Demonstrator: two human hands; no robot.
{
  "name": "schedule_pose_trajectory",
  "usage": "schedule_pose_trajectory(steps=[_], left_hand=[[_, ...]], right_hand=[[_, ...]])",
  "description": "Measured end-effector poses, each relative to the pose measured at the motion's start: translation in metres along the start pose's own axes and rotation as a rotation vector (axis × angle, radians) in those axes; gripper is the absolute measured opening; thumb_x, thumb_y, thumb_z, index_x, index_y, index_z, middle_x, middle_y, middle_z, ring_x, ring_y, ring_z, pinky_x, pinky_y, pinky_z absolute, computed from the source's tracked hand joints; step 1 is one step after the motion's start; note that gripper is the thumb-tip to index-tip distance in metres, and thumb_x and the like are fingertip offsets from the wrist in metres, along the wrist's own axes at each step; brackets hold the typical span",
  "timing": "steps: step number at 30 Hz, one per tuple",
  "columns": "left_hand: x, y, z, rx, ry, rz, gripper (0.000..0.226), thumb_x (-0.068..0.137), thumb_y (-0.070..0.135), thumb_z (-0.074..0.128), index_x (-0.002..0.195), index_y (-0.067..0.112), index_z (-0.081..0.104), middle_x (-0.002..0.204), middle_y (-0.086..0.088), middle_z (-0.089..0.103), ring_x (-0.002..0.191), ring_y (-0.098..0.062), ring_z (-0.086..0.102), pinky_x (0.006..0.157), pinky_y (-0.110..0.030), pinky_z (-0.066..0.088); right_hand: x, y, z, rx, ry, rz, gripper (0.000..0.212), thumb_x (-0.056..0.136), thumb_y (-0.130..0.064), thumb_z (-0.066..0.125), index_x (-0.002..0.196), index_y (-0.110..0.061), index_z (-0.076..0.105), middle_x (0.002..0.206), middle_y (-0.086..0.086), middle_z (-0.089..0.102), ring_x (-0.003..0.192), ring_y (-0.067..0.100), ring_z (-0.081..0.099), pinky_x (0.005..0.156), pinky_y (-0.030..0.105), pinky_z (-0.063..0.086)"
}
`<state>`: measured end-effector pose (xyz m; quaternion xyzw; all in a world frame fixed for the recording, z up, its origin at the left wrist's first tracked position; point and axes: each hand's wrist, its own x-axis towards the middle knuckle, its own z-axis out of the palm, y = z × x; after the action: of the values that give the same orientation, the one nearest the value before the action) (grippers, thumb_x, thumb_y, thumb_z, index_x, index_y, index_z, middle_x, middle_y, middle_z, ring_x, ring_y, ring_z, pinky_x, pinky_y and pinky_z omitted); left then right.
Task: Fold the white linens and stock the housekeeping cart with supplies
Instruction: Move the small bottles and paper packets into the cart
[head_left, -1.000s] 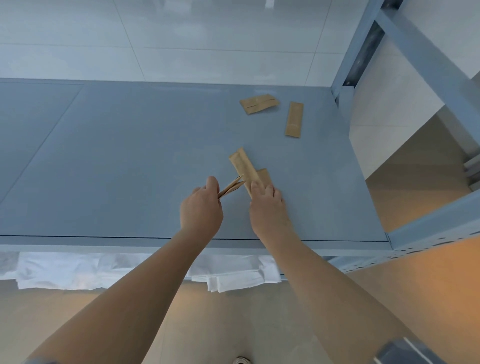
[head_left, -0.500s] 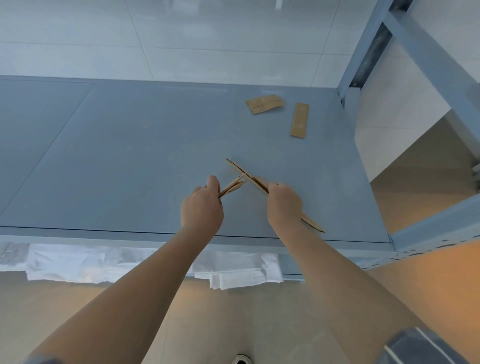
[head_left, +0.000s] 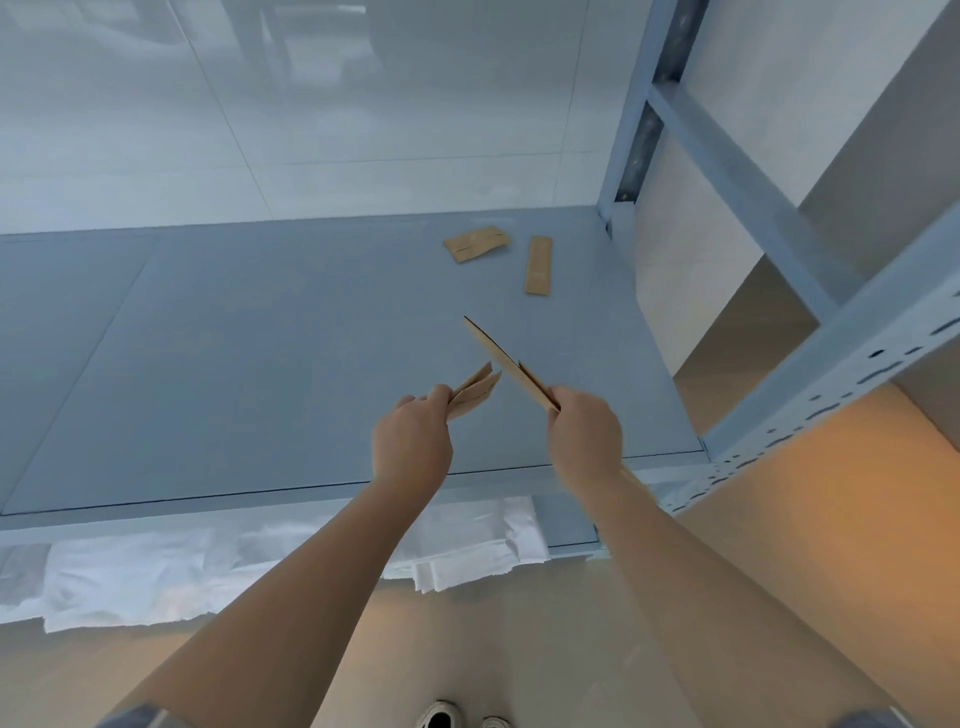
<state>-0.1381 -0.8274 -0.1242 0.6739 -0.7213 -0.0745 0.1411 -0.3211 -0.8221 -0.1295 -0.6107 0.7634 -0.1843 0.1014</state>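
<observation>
My left hand (head_left: 413, 441) grips a small bunch of brown paper packets (head_left: 474, 391) above the blue shelf (head_left: 260, 364). My right hand (head_left: 586, 434) holds longer brown packets (head_left: 506, 361) edge-on, their tips pointing up and left. Both hands hover over the shelf's front right part, close together, the two bundles nearly touching. Two more brown packets lie on the shelf at the back right, one flat (head_left: 476, 243) and one lengthwise (head_left: 538, 265). White linens (head_left: 156, 577) lie on the lower level under the shelf's front edge.
The blue metal rack frame (head_left: 810, 374) with perforated rails rises at the right. A white tiled wall (head_left: 311, 104) stands behind the shelf. My shoes (head_left: 441, 716) show on the beige floor below.
My right hand picked the long packets up off the shelf and lifted them edge-on. My left hand kept its bundle. The view tilted upward a little.
</observation>
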Motion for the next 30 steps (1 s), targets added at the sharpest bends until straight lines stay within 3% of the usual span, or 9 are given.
schedule_pose_trajectory(steps=[5,10,14,20,24,30], left_hand=[[-0.017,0.036,0.0,-0.04,-0.041,0.148,0.024,0.089,0.0,0.045,0.1,0.019,0.057,0.06,0.008,0.032,0.062,-0.019,0.038,0.049,-0.029,0.026],[-0.038,0.084,0.012,-0.101,-0.137,0.337,0.024,0.089,0.002,0.044,0.101,0.019,0.057,0.061,0.008,0.036,0.063,-0.019,0.041,0.052,-0.031,0.034],[-0.06,0.126,0.023,-0.109,-0.223,0.526,0.019,0.092,0.006,0.044,0.101,0.018,0.056,0.062,0.008,0.036,0.064,-0.019,0.041,0.051,-0.029,0.029],[-0.105,0.197,0.04,-0.129,-0.326,0.798,0.011,0.097,0.014,0.043,0.097,0.016,0.053,0.072,-0.002,0.054,0.064,-0.019,0.05,0.05,-0.029,0.033],[-0.144,0.242,0.053,-0.165,-0.377,0.988,0.013,0.096,0.015,0.045,0.099,0.018,0.057,0.074,-0.001,0.057,0.066,-0.019,0.052,0.052,-0.03,0.034],[-0.194,0.304,0.078,-0.255,-0.507,1.171,0.013,0.095,0.013,0.044,0.103,0.015,0.055,0.081,-0.006,0.059,0.078,-0.028,0.056,0.065,-0.038,0.047]], right_hand=[[-0.051,0.026,-0.031,0.071,0.07,0.137,0.021,0.091,-0.005,0.046,0.092,-0.02,0.062,0.071,-0.003,0.055,0.067,0.022,0.052,0.057,0.03,0.039],[-0.104,0.06,-0.049,0.101,0.082,0.402,0.016,0.094,-0.008,0.046,0.089,-0.018,0.057,0.076,0.001,0.059,0.072,0.023,0.058,0.063,0.037,0.05],[-0.153,0.09,-0.063,0.123,0.14,0.667,0.022,0.091,-0.007,0.042,0.083,-0.021,0.057,0.068,0.0,0.057,0.062,0.022,0.056,0.049,0.027,0.038],[-0.23,0.132,-0.091,0.16,0.28,0.968,0.017,0.08,-0.003,0.045,0.082,-0.013,0.058,0.064,0.004,0.054,0.062,0.029,0.049,0.045,0.027,0.027],[-0.281,0.159,-0.106,0.135,0.352,1.13,0.02,0.08,-0.002,0.044,0.085,-0.014,0.059,0.073,0.009,0.06,0.069,0.033,0.055,0.053,0.029,0.037],[-0.341,0.195,-0.122,0.137,0.448,1.371,0.019,0.081,0.0,0.043,0.084,-0.013,0.057,0.072,0.011,0.059,0.065,0.031,0.052,0.054,0.029,0.038]])
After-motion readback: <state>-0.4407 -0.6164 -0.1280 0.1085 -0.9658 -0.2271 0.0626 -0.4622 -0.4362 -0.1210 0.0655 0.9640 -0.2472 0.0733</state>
